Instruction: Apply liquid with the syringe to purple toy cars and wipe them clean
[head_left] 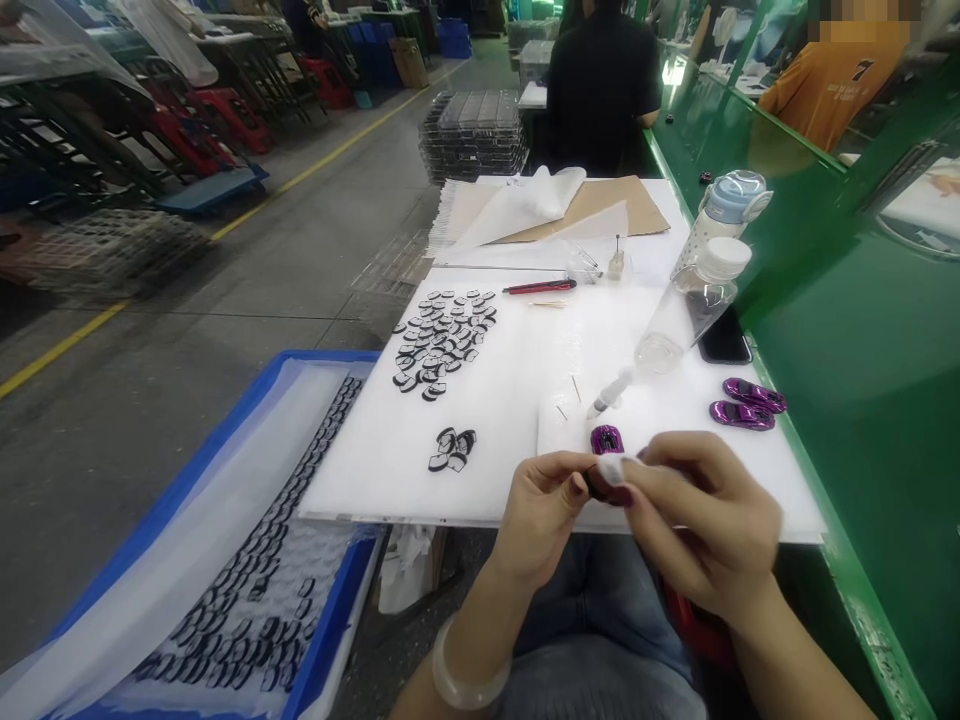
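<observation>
Over the front edge of the white table, my left hand (541,510) pinches a small dark part (600,484). My right hand (709,515) meets it from the right, its fingers closed on a small white cloth (610,468) pressed against that part. Just beyond the fingertips lies a purple toy car body (607,439). Two more purple cars (742,416) rest side by side to the right. A few black-and-white pieces (452,450) form a small cluster on the left, and a larger pile of them (442,340) lies farther back.
A clear bottle (686,310), a patterned bottle (724,215) and a phone (725,337) stand or lie at the right. A red cutter (538,286) lies behind a white-tipped pen-like tool (611,393). Left of the table is a blue tray (225,430) of dark parts. A person sits ahead.
</observation>
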